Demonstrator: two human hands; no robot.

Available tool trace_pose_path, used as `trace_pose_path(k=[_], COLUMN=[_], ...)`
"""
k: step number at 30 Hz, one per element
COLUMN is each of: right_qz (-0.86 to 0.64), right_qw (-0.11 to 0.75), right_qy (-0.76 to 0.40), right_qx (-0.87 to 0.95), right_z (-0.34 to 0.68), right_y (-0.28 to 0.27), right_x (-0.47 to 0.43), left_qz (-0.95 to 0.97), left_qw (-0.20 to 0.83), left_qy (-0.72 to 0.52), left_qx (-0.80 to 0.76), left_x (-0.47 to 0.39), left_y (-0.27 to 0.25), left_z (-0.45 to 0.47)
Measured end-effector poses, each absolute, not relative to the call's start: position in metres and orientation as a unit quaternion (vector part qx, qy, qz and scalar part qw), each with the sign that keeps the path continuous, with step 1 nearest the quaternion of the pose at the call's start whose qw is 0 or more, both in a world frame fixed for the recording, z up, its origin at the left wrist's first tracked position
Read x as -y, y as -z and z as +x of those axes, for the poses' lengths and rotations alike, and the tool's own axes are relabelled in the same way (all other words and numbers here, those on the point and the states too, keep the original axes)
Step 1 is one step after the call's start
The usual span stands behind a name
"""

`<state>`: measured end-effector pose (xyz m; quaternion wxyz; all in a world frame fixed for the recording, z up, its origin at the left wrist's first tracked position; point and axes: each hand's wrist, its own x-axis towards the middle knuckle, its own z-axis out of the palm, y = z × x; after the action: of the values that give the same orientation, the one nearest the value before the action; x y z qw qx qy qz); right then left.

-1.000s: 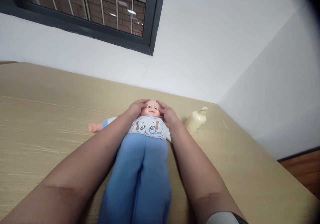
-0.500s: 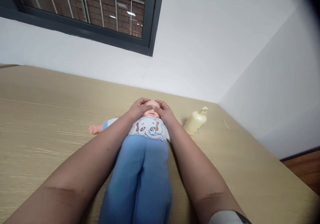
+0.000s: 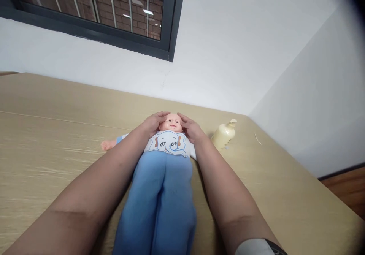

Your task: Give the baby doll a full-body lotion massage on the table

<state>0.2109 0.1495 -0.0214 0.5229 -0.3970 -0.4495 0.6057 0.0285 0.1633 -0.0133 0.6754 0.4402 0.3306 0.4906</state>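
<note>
A baby doll (image 3: 162,194) lies on its back on the table, head toward the wall. It wears blue trousers and a white top with an elephant picture (image 3: 169,144). My left hand (image 3: 156,123) rests against one side of the doll's head (image 3: 173,122), fingers stretched over the temple. On the other side my right hand (image 3: 190,127) lies the same way, its fingertips touching the temple. The doll's eyes and mouth show between my hands. One small doll hand (image 3: 108,144) sticks out beyond my left forearm.
A cream pump bottle (image 3: 224,135) stands on the wood-toned table (image 3: 57,133), right of my right forearm. Farther right lies a thin pale strand (image 3: 257,138). Behind the table rise a white wall (image 3: 216,57) and a dark-framed window (image 3: 169,27).
Both thumbs have moved outward from the middle of the doll's face to its sides, so its eyes are uncovered. The hands stay at the head. The view has shifted slightly.
</note>
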Motion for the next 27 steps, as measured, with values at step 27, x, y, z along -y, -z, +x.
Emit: trace_pose_path(k=[27], right_qz=[-0.399], right_qw=[0.508], right_qy=[-0.583], right_qx=[0.492], right_z=[0.213], right_y=[0.023], right_x=[-0.154], left_qz=[0.530], left_qw=[0.525], left_qy=[-0.514], left_qx=[-0.424], left_x=[-0.161], left_y=[0.010], left_z=[0.037])
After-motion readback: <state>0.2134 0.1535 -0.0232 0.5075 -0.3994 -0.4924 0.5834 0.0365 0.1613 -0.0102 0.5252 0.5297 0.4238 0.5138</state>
